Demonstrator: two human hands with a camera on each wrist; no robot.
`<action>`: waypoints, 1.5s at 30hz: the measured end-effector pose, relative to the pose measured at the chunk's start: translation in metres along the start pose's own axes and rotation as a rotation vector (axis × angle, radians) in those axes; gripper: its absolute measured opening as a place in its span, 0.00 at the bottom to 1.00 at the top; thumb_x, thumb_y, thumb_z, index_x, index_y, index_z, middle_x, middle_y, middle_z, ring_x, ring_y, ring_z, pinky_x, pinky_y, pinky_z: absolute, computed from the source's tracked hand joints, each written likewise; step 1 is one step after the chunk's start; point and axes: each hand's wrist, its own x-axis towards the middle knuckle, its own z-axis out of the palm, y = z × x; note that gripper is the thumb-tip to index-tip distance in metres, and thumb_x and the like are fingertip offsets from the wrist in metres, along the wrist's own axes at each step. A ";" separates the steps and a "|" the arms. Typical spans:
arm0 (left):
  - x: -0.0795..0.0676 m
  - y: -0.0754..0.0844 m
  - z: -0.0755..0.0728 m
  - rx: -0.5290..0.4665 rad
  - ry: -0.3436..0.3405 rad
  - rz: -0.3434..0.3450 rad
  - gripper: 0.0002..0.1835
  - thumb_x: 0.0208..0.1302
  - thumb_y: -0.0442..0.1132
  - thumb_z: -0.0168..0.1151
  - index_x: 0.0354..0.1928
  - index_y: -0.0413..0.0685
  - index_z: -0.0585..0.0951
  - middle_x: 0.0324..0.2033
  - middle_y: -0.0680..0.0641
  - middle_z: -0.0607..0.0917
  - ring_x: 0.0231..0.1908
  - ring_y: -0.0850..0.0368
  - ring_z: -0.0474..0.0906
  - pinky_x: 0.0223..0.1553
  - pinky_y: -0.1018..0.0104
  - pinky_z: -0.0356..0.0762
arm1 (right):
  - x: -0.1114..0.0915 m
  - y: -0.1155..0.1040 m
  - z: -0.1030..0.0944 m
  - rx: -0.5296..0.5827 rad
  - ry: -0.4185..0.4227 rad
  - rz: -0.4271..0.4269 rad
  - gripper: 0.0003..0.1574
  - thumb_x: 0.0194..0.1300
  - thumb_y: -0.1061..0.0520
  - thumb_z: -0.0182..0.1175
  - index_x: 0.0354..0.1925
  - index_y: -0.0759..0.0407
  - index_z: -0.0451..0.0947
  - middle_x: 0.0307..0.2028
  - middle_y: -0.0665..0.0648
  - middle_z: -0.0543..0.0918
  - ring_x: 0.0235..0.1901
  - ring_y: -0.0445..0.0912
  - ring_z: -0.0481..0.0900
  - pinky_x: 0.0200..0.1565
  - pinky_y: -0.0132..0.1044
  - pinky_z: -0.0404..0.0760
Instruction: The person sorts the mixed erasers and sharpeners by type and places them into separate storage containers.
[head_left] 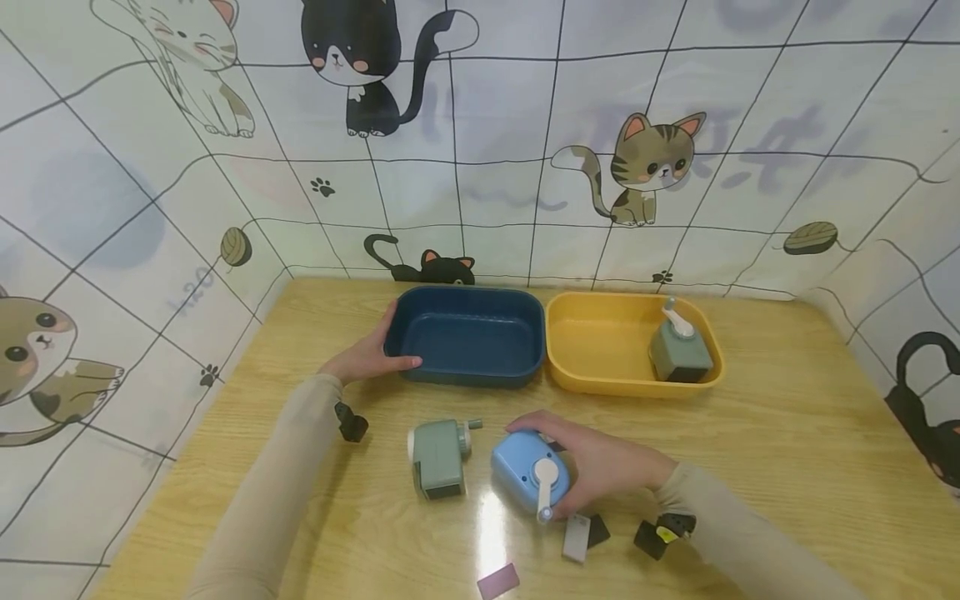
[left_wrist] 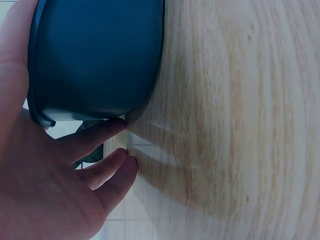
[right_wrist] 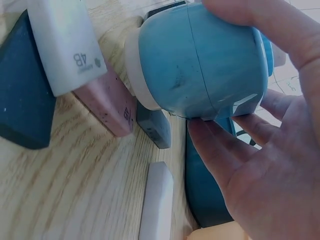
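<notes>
My left hand [head_left: 369, 354] grips the left end of a dark blue tray [head_left: 468, 375], thumb at the near rim. In the left wrist view, other fingers [left_wrist: 117, 175] of that hand touch the wooden table beside the tray's end. My right hand [head_left: 607, 462] holds a light blue crank pencil sharpener [head_left: 517, 467], thumb and fingers on opposite sides of its body. Its white crank [head_left: 545, 479] points toward me. Left of it, a grey-green sharpener [head_left: 438, 458] stands on the table, crank to the right.
A yellow tray [head_left: 600, 379] adjoins the blue one and holds another green sharpener [head_left: 681, 350]. Near my right hand lie a white eraser [head_left: 577, 537] and a dark one [head_left: 597, 531]. A pink eraser [head_left: 498, 582] lies closer to me. Cat-printed cloth hangs behind the table.
</notes>
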 end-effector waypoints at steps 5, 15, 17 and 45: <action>0.001 -0.001 -0.001 0.004 0.005 -0.011 0.63 0.58 0.55 0.68 0.75 0.55 0.27 0.74 0.39 0.35 0.72 0.37 0.39 0.66 0.39 0.46 | -0.002 0.001 -0.003 -0.025 0.022 0.000 0.63 0.41 0.44 0.80 0.70 0.34 0.55 0.65 0.44 0.63 0.58 0.47 0.67 0.57 0.50 0.68; -0.003 0.009 0.000 -0.017 0.004 -0.010 0.61 0.60 0.50 0.68 0.75 0.50 0.28 0.74 0.36 0.35 0.71 0.35 0.38 0.66 0.38 0.45 | -0.006 0.000 -0.008 0.008 0.076 0.015 0.64 0.38 0.47 0.81 0.69 0.37 0.57 0.63 0.46 0.64 0.58 0.49 0.67 0.58 0.52 0.67; -0.001 0.005 0.000 -0.016 0.005 -0.006 0.62 0.59 0.53 0.68 0.75 0.54 0.28 0.74 0.38 0.35 0.72 0.37 0.38 0.67 0.39 0.45 | -0.007 0.000 -0.010 0.014 0.081 0.021 0.64 0.39 0.45 0.81 0.69 0.38 0.57 0.63 0.47 0.64 0.57 0.49 0.67 0.58 0.52 0.67; 0.002 -0.004 0.002 -0.015 0.010 -0.007 0.64 0.56 0.59 0.68 0.75 0.57 0.27 0.74 0.40 0.34 0.72 0.37 0.38 0.66 0.40 0.46 | -0.016 0.006 -0.029 -0.033 0.189 -0.070 0.62 0.43 0.50 0.79 0.71 0.52 0.56 0.62 0.56 0.65 0.57 0.54 0.68 0.54 0.52 0.72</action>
